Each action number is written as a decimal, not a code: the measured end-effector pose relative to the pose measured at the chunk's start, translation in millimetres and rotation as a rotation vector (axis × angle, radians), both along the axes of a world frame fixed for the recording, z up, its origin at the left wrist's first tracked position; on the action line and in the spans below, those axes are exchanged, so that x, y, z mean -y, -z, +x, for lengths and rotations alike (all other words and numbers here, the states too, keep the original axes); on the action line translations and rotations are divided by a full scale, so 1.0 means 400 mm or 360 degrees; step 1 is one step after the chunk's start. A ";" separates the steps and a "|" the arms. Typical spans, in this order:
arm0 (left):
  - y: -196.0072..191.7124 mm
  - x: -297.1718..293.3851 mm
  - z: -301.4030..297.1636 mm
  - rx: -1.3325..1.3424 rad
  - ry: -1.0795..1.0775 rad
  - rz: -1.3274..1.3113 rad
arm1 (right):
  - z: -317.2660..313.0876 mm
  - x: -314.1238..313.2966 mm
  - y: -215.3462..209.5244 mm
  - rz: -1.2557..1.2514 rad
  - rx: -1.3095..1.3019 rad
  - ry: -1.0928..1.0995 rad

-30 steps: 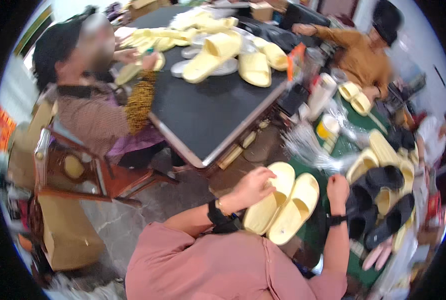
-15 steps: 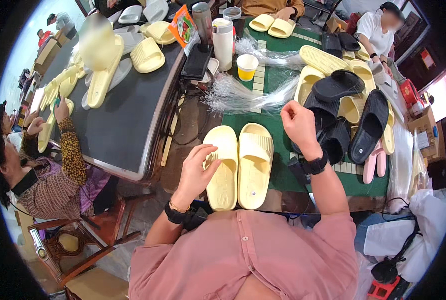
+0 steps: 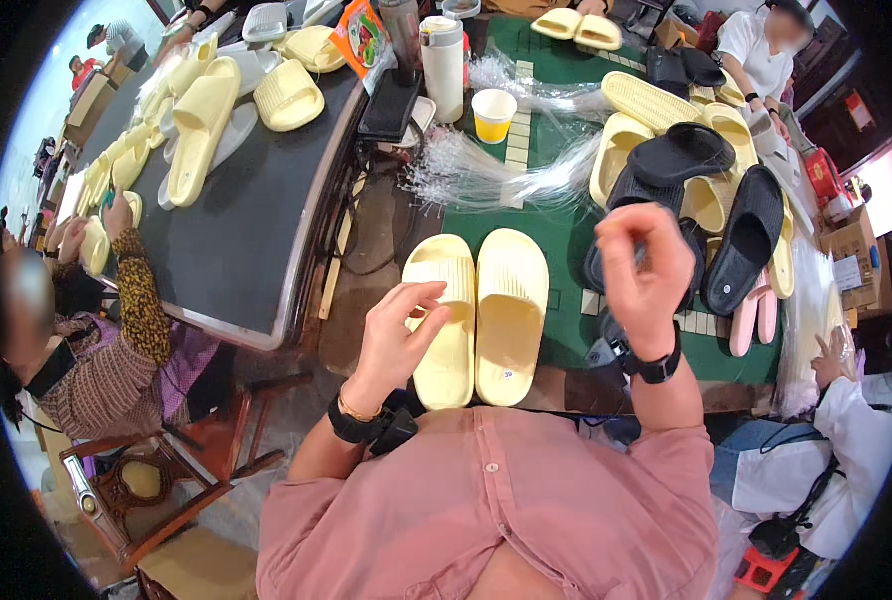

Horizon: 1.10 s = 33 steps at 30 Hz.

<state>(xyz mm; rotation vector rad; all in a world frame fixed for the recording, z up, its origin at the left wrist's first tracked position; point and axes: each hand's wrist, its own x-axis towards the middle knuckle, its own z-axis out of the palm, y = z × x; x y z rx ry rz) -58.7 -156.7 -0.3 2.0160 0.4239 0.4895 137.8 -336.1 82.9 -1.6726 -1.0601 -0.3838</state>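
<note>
A pair of pale yellow slide slippers lies side by side at the table edge in front of me, the left slipper and the right slipper, toes pointing away. Over the left slipper's outer side hovers my left hand, thumb and fingers apart, nothing visible between them. My right hand is raised beside the slipper pile, fingers curled toward the thumb; anything in them is too small to make out. Nearest to it are black slippers on yellow ones.
Clear plastic strands lie in bundles on the green mat. A paper cup, a white bottle and a black phone stand beyond. Pink slippers lie right. Co-workers sit around; more slippers cover the dark table.
My right hand has moved right and slightly nearer, away from the slipper pair. The left hand has shifted slightly right. On the right, another person's hand now shows by the plastic strands.
</note>
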 end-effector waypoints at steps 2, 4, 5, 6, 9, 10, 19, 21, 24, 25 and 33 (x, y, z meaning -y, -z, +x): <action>-0.022 0.013 -0.005 0.0013 0.0037 -0.0124 | -0.044 -0.011 0.014 -0.0271 0.0165 -0.0112; -0.035 0.020 -0.006 0.0025 0.0077 -0.0249 | -0.084 -0.021 0.073 -0.0432 0.0315 -0.0277; -0.039 0.021 -0.004 -0.0050 0.0087 -0.0436 | -0.109 -0.020 0.101 -0.0551 0.0323 -0.0334; -0.040 0.021 -0.003 -0.0127 0.0095 -0.0623 | -0.134 -0.016 0.125 -0.0670 0.0330 -0.0392; -0.018 0.017 -0.006 -0.0309 0.0093 -0.0753 | -0.183 -0.005 0.188 -0.0907 0.0261 -0.0589; -0.002 0.016 -0.010 -0.0318 0.0085 -0.0760 | -0.193 -0.003 0.207 -0.0935 0.0237 -0.0642; 0.052 0.001 -0.072 -0.0946 0.0356 -0.0583 | -0.239 0.039 0.264 -0.1583 -0.0106 -0.1049; 0.069 0.000 -0.085 -0.1013 0.0470 -0.0559 | -0.247 0.039 0.262 -0.1601 -0.0171 -0.1105; 0.071 -0.002 -0.081 -0.1184 0.0654 -0.0533 | -0.258 0.040 0.259 -0.1680 -0.0275 -0.1229; 0.078 -0.003 -0.081 -0.1237 0.0722 -0.0508 | -0.262 0.041 0.257 -0.1735 -0.0317 -0.1306; 0.061 -0.017 -0.061 -0.1495 0.0933 -0.0442 | -0.264 0.032 0.257 -0.1704 -0.0385 -0.1419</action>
